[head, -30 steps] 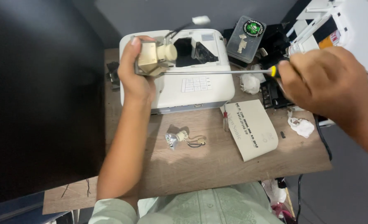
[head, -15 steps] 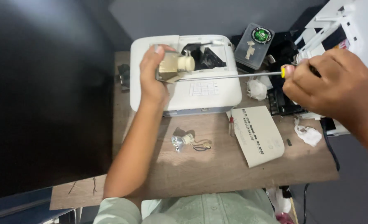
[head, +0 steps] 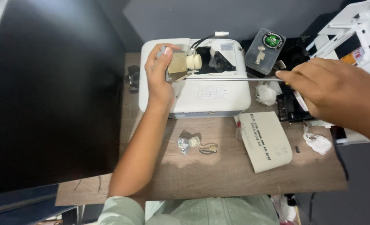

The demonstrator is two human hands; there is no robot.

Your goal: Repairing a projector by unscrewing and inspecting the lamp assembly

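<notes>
The left hand (head: 160, 79) is raised over the white projector (head: 193, 98) at the far edge of the desk (head: 218, 175), its fingers clamped on a tan lamp housing (head: 181, 66). The housing's round cream end points right, toward the open bay in the projector's top.

The right hand (head: 331, 93) is closed around the handle of a long screwdriver (head: 226, 79). Its thin metal shaft lies almost level, with its long axis running left to right over the projector. The tip points left and meets the lower edge of the housing beside the left hand.

On the desk near the projector's front edge lies a small lamp bulb with wires (head: 193, 144). A cream cover panel (head: 266, 141) rests to its right, angled toward the desk's near right corner. A crumpled white tissue (head: 318, 143) lies by the right edge.
</notes>
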